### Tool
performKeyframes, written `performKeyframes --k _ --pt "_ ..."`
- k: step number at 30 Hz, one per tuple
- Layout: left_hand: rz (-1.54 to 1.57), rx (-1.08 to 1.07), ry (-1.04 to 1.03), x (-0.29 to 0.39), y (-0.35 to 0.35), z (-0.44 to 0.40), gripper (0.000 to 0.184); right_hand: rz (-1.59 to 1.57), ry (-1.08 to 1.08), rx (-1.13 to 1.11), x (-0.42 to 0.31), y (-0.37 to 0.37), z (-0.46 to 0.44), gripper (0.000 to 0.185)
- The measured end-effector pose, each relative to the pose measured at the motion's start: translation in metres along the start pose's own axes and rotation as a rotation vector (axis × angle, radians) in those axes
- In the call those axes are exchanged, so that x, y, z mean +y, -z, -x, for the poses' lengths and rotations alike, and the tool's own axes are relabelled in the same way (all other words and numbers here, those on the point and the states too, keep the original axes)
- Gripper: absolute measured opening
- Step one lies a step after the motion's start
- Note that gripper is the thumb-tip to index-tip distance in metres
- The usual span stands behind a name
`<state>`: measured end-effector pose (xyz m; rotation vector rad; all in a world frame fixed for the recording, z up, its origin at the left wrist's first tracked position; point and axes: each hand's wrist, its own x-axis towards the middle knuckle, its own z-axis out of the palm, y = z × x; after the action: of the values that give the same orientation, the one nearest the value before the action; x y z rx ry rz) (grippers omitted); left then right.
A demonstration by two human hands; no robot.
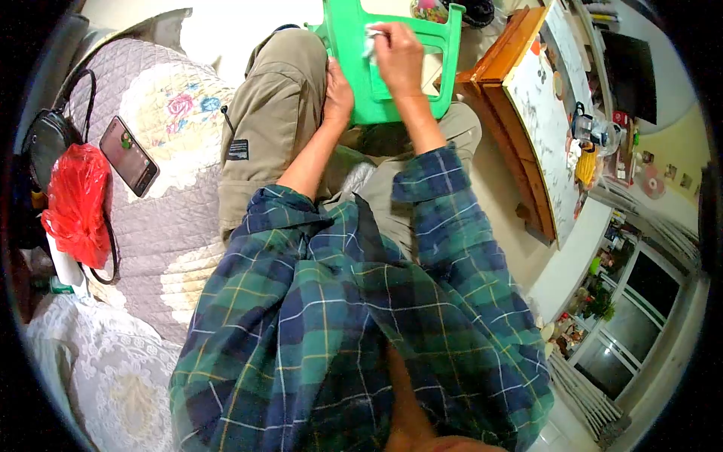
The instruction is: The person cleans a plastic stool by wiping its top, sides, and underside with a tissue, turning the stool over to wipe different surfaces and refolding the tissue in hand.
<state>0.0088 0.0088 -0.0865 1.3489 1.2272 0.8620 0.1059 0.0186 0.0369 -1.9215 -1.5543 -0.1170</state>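
Observation:
A green plastic stool (369, 102) lies across my knees at the top of the view, its legs and an opening in its side showing. My left hand (338, 92) holds the stool's near left edge, its fingers partly hidden by the plastic. Over the stool's surface, my right hand (399, 60) is closed on a crumpled white cloth (370, 44), which touches the green plastic. Most of the cloth is hidden by the fingers.
To the left, a quilted cover (158, 226) bears a phone (129, 157), a red plastic bag (77, 203) and a black bag (47, 139). On the right stands a wooden table (493, 83) with a marble-patterned top, carrying assorted items.

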Motion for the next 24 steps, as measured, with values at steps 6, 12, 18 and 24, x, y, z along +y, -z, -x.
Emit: performKeyframes --k 6,12,18,24 --pt "-0.088 0.022 -0.076 0.002 -0.004 -0.004 0.037 0.28 -0.26 0.229 0.08 0.037 -0.001 0.01" --pt "0.004 0.133 -0.066 0.006 -0.006 -0.002 0.038 0.031 0.014 0.13 -0.026 -0.014 0.004 0.012" --pt "-0.051 0.04 -0.136 0.007 -0.005 -0.01 0.035 -0.008 -0.058 0.021 -0.001 0.001 -0.021 0.009" --pt "0.025 -0.035 -0.036 0.002 -0.005 -0.007 0.059 0.191 0.072 -0.084 -0.017 -0.015 -0.038 0.007"
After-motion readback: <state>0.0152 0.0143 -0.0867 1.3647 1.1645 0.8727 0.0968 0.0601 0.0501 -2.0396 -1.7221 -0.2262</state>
